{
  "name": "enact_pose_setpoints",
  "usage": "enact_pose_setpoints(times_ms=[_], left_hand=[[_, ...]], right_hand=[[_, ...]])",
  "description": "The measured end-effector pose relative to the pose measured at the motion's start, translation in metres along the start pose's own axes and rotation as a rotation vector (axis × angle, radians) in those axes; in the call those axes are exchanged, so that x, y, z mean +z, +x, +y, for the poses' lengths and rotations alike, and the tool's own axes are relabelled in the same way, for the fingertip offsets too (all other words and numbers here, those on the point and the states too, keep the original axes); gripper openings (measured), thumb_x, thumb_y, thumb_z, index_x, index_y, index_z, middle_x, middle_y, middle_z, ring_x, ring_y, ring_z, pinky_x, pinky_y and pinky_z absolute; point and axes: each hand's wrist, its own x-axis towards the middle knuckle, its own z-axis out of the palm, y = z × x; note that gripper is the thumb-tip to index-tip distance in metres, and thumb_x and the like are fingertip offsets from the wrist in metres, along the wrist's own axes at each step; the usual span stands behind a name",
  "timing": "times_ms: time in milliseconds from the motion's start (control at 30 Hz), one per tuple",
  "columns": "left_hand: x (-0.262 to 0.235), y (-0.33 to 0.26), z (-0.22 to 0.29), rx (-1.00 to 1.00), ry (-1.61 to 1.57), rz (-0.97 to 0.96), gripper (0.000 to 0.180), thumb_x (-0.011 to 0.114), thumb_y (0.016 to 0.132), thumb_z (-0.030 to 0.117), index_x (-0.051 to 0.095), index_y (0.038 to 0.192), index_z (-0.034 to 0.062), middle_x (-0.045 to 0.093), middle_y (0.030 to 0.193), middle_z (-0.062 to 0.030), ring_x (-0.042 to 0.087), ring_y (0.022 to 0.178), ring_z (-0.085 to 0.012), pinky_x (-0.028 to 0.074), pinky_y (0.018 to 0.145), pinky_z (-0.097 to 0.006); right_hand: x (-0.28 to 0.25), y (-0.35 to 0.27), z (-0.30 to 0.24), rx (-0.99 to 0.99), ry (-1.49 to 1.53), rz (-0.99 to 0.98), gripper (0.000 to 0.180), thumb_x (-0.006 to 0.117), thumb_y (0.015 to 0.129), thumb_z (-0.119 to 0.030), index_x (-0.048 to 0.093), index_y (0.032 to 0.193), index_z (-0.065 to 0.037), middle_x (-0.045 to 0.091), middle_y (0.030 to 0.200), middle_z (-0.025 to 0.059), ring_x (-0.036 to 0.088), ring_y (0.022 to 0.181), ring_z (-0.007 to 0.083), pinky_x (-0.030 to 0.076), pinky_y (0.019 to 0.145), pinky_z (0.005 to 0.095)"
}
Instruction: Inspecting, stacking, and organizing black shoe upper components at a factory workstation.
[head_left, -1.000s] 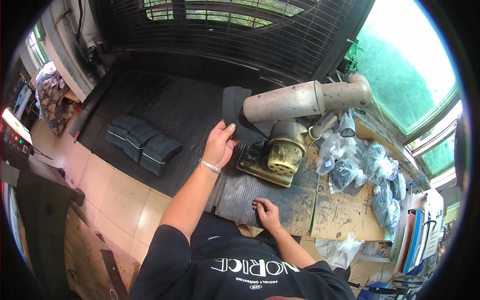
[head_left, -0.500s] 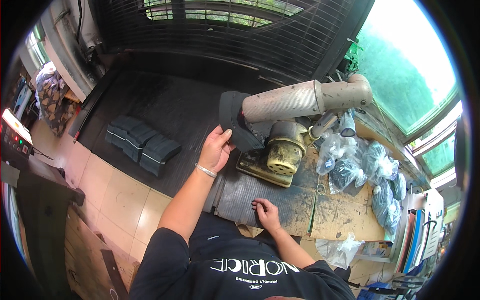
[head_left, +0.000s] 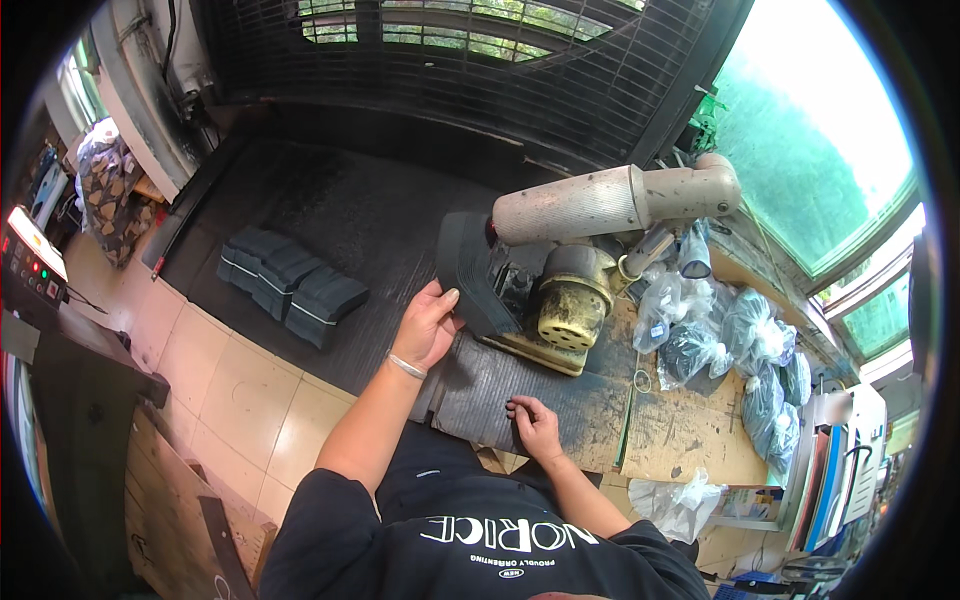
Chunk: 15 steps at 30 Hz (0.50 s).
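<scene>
My left hand (head_left: 428,325) is closed on a curved, dark grey layered piece (head_left: 466,270), thumb on top and fingers beneath. It looks like a bent stack of thin foam or rubber sheets. Its upper end sits by the tip of a pale grey ribbed cylinder (head_left: 565,207), and its lower end reaches the base of a grimy yellow motor-like machine (head_left: 575,298). Whether the piece touches the machine is hard to see. My right hand (head_left: 537,428) rests at the bench's near edge on a dark ribbed mat (head_left: 490,385), fingers loosely bent and apart, dark at the tips, holding nothing.
Several black banded blocks (head_left: 290,285) lie in a row on the black surface (head_left: 380,190) to the left. Knotted plastic bags (head_left: 690,335) of dark pieces crowd the right side. A control box with lit red lamps (head_left: 35,262) stands far left. A metal grille (head_left: 450,85) closes the back.
My left hand has come slightly nearer to me, and the curved piece has shifted down and tilted with it. My right hand stays in place. The view has shifted a little.
</scene>
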Motion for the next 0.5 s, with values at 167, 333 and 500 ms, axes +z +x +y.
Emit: enact_pose_setpoints(times_ms=[167,333,500], left_hand=[[-0.004,-0.005,0.001,-0.010,-0.017,0.012,0.021,0.052,0.094,0.008,0.055,0.114,0.0026,0.065,0.107,-0.0088,0.063,0.097,-0.0182,0.051,0.088,-0.034],[-0.005,0.006,-0.002,-0.001,-0.002,-0.018,0.018,0.052,0.094,0.008,0.057,0.112,0.0034,0.065,0.106,-0.0086,0.064,0.095,-0.0177,0.053,0.084,-0.034],[-0.011,0.014,-0.003,0.009,0.048,0.021,0.020,0.052,0.094,0.008,0.057,0.113,0.0032,0.065,0.106,-0.0078,0.064,0.096,-0.0173,0.053,0.085,-0.034]], right_hand=[[0.000,0.000,-0.002,0.005,0.004,-0.004,0.016,0.053,0.091,-0.002,0.063,0.102,0.003,0.069,0.086,0.0097,0.067,0.077,0.0138,0.053,0.072,0.0256],[0.000,-0.001,0.001,-0.003,0.011,0.000,0.016,0.053,0.091,-0.002,0.063,0.103,0.003,0.069,0.087,0.0097,0.067,0.078,0.0138,0.053,0.072,0.0257],[0.000,0.000,0.000,0.006,0.009,0.001,0.016,0.053,0.091,-0.003,0.063,0.103,0.003,0.069,0.087,0.0099,0.068,0.078,0.0142,0.053,0.072,0.0259]])
